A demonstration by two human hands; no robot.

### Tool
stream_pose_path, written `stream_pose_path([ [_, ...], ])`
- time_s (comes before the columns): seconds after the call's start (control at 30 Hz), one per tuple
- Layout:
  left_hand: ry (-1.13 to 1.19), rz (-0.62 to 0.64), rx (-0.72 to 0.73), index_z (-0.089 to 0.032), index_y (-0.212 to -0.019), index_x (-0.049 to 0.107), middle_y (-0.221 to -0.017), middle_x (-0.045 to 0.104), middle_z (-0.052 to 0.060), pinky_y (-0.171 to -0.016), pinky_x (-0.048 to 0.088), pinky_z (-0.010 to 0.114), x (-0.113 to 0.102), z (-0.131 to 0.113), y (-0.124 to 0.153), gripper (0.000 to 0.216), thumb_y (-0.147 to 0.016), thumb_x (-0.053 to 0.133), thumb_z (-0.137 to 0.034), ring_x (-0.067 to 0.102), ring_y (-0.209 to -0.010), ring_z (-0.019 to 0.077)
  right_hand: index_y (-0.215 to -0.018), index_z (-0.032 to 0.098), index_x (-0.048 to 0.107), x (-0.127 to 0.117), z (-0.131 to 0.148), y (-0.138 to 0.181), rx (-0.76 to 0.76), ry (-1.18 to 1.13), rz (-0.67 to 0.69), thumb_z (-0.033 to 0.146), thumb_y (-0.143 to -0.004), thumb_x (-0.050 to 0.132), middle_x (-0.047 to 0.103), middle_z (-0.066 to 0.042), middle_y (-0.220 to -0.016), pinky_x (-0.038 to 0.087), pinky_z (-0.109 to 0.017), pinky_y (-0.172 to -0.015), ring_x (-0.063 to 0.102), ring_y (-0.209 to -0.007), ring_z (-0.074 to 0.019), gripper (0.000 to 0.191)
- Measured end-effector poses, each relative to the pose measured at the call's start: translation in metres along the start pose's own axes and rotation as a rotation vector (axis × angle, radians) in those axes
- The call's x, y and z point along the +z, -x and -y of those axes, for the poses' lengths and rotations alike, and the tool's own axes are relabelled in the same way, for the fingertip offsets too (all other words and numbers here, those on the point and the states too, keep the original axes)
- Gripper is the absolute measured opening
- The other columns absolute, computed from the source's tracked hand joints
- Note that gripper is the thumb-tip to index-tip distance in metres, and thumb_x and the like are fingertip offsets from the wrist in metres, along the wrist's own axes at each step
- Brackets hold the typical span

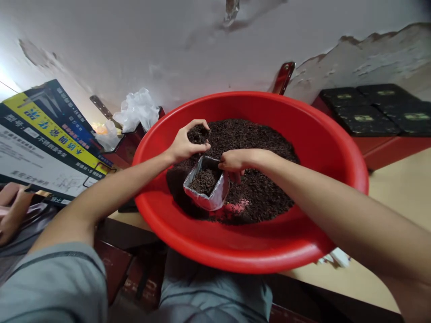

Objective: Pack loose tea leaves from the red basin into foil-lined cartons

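Note:
A large red basin (249, 262) holds a wide heap of loose dark tea leaves (269, 148). Within it stands a silver foil bag (212, 202), its mouth open and tea leaves inside. My right hand (235, 160) grips the bag's right rim, thumb and fingers closed on the foil. Just above and left of the bag, my left hand (186, 142) is curled around a small handful of tea leaves, its thumb and fingertips bent toward each other. Red basin floor shows through thin leaves near the bag's lower right.
Printed cardboard boxes (50, 139) lean at left, beside crumpled clear plastic bags (138, 110). A dark red handle (284, 77) rises behind the basin. Black-lidded boxes (373, 110) stand at right on the pale table (387, 193). Another person's arm (15, 211) shows at far left.

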State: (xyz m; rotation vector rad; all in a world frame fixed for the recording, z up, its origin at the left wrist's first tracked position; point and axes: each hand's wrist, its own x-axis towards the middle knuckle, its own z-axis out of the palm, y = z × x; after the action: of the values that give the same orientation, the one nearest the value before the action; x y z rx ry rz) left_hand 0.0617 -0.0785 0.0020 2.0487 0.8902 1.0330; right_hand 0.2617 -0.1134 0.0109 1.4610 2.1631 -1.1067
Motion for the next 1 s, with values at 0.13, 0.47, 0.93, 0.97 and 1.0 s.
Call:
stream_pose_path([
  [0.13, 0.033, -0.02, 0.03, -0.026, -0.11, 0.056, -0.117, 0.068, 0.005, -0.094, 0.056, 0.038, 0.017, -0.02, 0.041, 0.054, -0.072, 0.085, -0.052, 0.069, -0.094, 0.0198, -0.081, 0.009, 0.075, 0.0, -0.002, -0.002, -0.002, 0.021, 0.008, 0.03, -0.109, 0.041, 0.075, -0.013, -0.073, 0.053, -0.032, -0.067, 0.07, -0.063, -0.0201, 0.049],
  [0.47, -0.238, 0.129, 0.221, -0.022, -0.102, 0.066, -0.129, 0.069, 0.012, -0.116, 0.047, 0.048, 0.012, -0.017, 0.056, 0.028, -0.08, 0.081, -0.032, 0.064, -0.126, 0.0264, -0.092, 0.007, 0.076, -0.001, 0.0, -0.002, 0.017, 0.06, 0.033, 0.029, -0.111, 0.032, 0.076, -0.013, -0.079, 0.051, -0.027, -0.062, 0.07, -0.063, -0.0159, 0.053],
  [0.93, -0.276, 0.296, 0.324, -0.021, -0.097, 0.08, -0.117, 0.081, 0.011, -0.105, 0.057, 0.041, 0.003, -0.019, 0.057, 0.012, -0.089, 0.079, -0.03, 0.075, -0.114, 0.0231, -0.076, 0.013, 0.075, -0.001, -0.005, -0.005, 0.0, 0.049, 0.006, 0.032, -0.11, 0.037, 0.075, -0.014, -0.071, 0.054, -0.036, -0.069, 0.072, -0.07, -0.0228, 0.054],
  [0.97, -0.29, 0.307, 0.334, -0.022, -0.098, 0.08, -0.114, 0.081, 0.01, -0.106, 0.056, 0.042, 0.003, -0.018, 0.057, 0.012, -0.089, 0.079, -0.031, 0.074, -0.114, 0.0235, -0.076, 0.013, 0.075, -0.001, -0.005, -0.005, 0.001, 0.055, 0.005, 0.032, -0.109, 0.037, 0.075, -0.014, -0.072, 0.054, -0.035, -0.069, 0.072, -0.07, -0.0228, 0.054],
  [1.0, -0.308, 0.315, 0.345, -0.023, -0.099, 0.081, -0.113, 0.082, 0.01, -0.108, 0.055, 0.043, 0.004, -0.017, 0.057, 0.013, -0.09, 0.079, -0.033, 0.074, -0.115, 0.0237, -0.076, 0.013, 0.075, -0.001, -0.005, -0.005, 0.0, 0.063, 0.006, 0.032, -0.109, 0.037, 0.075, -0.014, -0.072, 0.054, -0.035, -0.069, 0.072, -0.071, -0.0225, 0.054],
])
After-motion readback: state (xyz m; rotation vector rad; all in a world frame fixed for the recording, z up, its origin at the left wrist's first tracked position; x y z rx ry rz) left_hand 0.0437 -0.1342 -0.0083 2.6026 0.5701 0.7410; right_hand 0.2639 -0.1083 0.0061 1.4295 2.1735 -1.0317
